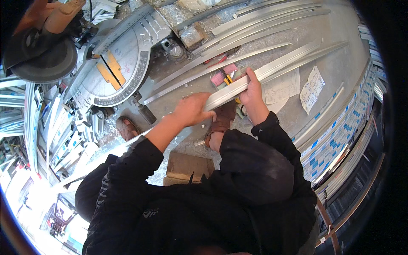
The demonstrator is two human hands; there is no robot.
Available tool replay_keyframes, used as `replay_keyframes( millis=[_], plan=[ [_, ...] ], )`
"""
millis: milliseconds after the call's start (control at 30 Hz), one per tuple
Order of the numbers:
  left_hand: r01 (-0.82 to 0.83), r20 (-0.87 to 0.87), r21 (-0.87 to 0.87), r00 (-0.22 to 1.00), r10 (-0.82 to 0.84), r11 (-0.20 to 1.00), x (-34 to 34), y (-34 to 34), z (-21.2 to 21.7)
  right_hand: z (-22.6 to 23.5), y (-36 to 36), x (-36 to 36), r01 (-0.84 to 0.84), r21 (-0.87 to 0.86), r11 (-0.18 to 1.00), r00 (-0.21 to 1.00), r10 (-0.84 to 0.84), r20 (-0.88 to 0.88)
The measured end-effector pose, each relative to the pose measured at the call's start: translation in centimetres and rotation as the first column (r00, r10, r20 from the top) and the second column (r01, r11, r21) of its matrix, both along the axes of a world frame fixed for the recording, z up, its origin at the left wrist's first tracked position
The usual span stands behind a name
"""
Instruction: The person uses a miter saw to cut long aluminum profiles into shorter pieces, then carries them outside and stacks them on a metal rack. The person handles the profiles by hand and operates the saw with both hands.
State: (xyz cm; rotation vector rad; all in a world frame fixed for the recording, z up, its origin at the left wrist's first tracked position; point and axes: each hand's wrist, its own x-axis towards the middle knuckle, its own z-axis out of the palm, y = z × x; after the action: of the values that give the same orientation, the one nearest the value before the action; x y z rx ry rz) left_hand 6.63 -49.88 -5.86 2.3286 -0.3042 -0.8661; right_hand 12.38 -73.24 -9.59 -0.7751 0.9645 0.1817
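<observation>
A long silvery aluminium profile [278,64] slants across in front of me, its far end toward the upper right. My left hand [192,111] is closed round its near end, thumb on the underside. Farther along, my right hand [253,94] grips the same profile, with the index finger reaching over its top. Another thin metal strip [304,60] lies just beside it. Beneath the profile, partly covered, are a pink pad [230,68] and a yellow-and-black hand tool [227,78] whose kind I cannot make out.
At upper left stands a mitre saw, its round scaled base [134,63] bearing a yellow insert. Several aluminium strips [250,21] lie on the floor beyond my hands. Written paper sheets [312,90] lie at right, near stacked wrapped profiles [335,148]. Offcuts [55,123] crowd the left; a cardboard box [187,167] sits near my legs.
</observation>
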Motion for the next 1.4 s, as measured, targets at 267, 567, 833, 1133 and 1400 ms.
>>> replay_keyframes(
  millis=[267,567,833,1133,1400],
  plan=[
    [-0.264,0.400,0.363,0.910,0.106,0.893,2.1,5.6,-9.1,-1.6,-4.2,-0.1,0.037,-0.117,0.992,0.999,-0.034,0.032],
    [-0.095,0.186,0.338,0.982,0.032,0.936,1.9,5.9,-8.6,-0.9,-3.6,-0.6,0.007,-0.110,0.994,0.999,-0.012,-0.044],
    [-0.027,-0.030,0.074,0.999,0.029,0.997,2.5,1.9,0.4,-1.3,-1.5,-0.1,0.059,0.060,0.996,0.997,-0.061,0.038],
    [0.002,-0.108,-0.165,0.994,-0.021,0.986,3.7,-2.2,3.3,3.1,0.2,0.2,0.019,0.043,0.999,0.970,-0.029,0.240],
    [-0.013,0.082,-0.349,0.996,0.044,0.937,4.2,-4.4,9.7,16.3,-6.9,6.4,-0.185,0.067,0.980,0.582,0.054,0.812]
  ],
)
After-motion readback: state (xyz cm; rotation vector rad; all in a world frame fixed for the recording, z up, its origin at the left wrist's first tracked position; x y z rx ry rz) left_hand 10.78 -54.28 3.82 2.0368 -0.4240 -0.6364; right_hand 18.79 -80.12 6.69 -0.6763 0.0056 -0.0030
